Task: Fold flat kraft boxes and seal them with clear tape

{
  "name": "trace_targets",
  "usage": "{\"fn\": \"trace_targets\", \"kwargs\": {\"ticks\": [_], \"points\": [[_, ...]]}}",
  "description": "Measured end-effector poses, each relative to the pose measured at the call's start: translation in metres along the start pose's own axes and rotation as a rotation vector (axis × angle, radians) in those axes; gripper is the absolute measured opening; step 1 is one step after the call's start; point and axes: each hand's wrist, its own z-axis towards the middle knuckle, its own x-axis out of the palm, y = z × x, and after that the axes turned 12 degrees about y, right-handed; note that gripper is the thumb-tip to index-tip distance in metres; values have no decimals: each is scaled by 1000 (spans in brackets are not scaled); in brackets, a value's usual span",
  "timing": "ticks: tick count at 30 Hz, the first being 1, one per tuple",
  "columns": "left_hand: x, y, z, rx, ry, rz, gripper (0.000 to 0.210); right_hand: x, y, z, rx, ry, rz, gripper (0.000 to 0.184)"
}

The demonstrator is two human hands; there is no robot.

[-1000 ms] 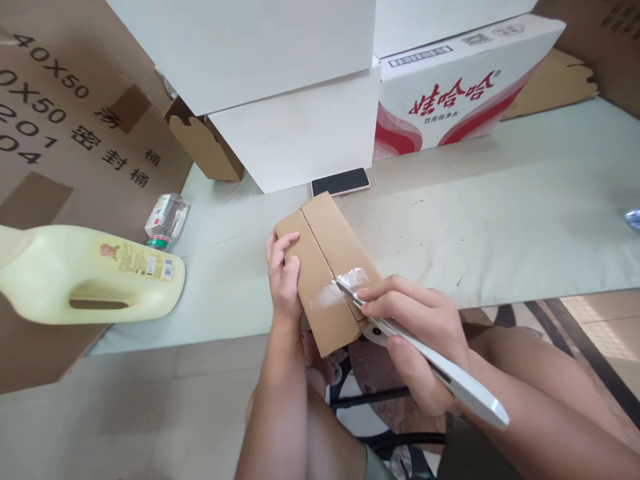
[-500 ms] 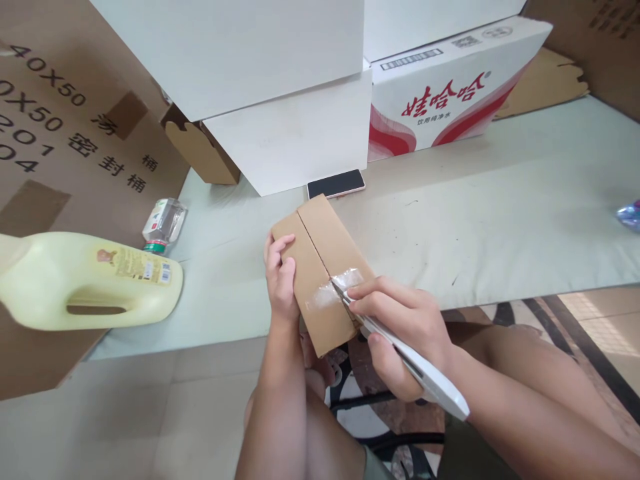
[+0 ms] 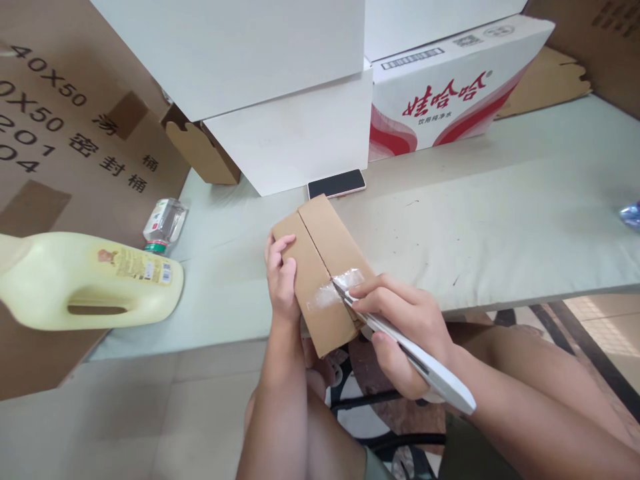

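At the table's (image 3: 225,287) near edge, the left hand (image 3: 283,280) clamps its fingers on a cardboard box (image 3: 315,273); the right hand's (image 3: 415,327) fingers grip a utility knife (image 3: 443,381), tip at the clear tape (image 3: 323,295). Flaps (image 3: 340,240) remain unopened; how much is slit cannot be told.

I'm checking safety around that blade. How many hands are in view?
2: the left hand grips the left side of the small box; the right hand holds the knife, its tip at the tape.
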Motion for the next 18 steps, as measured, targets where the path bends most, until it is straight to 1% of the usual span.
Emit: {"fn": "trace_targets", "kwargs": {"ticks": [8, 13, 18], "points": [[2, -6, 0, -11, -7, -44, 35, 0, -2, -1, 11, 5, 15, 16], [1, -3, 1, -1, -11, -6, 33, -1, -2, 0, 7, -4, 34, 16], [0, 0, 1, 6, -4, 29, 35, -3, 2, 1, 22, 22, -1, 16]]}}
